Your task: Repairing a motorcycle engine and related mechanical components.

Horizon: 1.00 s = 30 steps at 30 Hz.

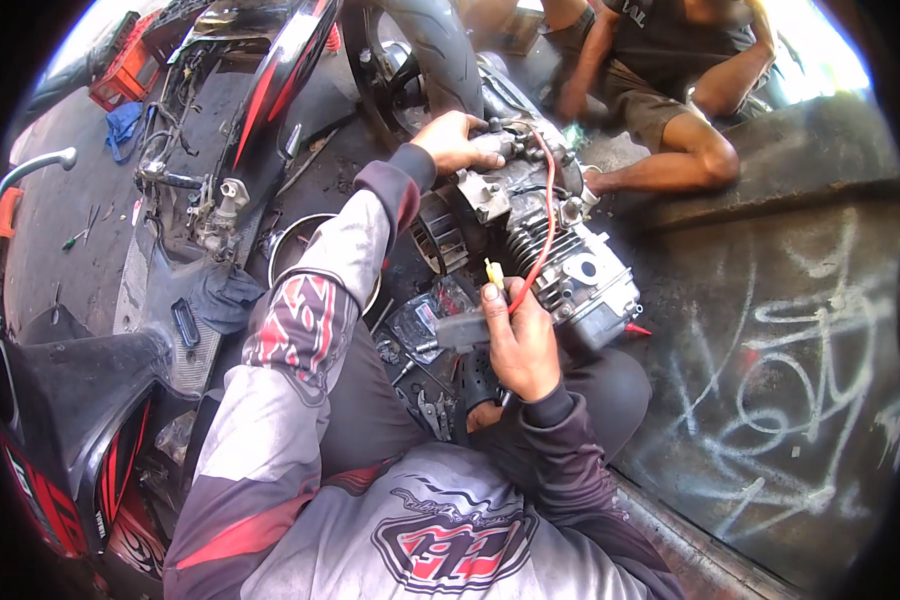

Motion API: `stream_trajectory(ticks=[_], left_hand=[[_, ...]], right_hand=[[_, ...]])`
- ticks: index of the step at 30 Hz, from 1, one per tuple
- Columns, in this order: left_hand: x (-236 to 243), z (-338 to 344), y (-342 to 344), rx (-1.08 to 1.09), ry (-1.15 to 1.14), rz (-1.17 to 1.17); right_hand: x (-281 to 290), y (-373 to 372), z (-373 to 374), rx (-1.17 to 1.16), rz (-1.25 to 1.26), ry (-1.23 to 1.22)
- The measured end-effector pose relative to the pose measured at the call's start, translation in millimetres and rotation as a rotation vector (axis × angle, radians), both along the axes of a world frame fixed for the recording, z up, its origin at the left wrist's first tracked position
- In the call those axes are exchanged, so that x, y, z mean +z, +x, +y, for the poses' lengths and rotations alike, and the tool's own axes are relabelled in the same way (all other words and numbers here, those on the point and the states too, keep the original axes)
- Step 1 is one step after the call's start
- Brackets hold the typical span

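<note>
A grey motorcycle engine with cooling fins lies on the ground in front of me. My left hand reaches forward and grips the engine's upper end near the rear tyre. My right hand is closed on a red wire that ends in a small yellow connector, and on a dark grey flat part jutting to the left. The red wire curves up over the engine to its top.
A black tyre stands behind the engine. Red-and-black bodywork and a bare frame lie left. A metal bowl and loose tools sit by my knees. Another person squats at top right. A chalk-marked slab is on the right.
</note>
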<state>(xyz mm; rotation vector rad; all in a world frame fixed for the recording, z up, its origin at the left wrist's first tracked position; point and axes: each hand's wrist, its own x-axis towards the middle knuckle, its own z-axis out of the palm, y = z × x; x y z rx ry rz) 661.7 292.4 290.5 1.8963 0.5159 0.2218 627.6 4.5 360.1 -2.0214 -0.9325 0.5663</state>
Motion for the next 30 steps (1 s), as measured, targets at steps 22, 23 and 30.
stream_trajectory(ticks=[22,23,30], left_hand=[[-4.3,1.9,0.3,-0.079,-0.104,-0.049],[-11.6,0.3,0.9,-0.052,-0.115,-0.084],[-19.4,1.7,-1.5,-0.014,-0.187,-0.128]], right_hand=[[-16.7,-2.9,9.0,0.152,-0.067,-0.408],[9.6,-2.1,15.9,0.263,-0.067,-0.519],[62.7,90.5,76.2,0.201,-0.52,0.07]])
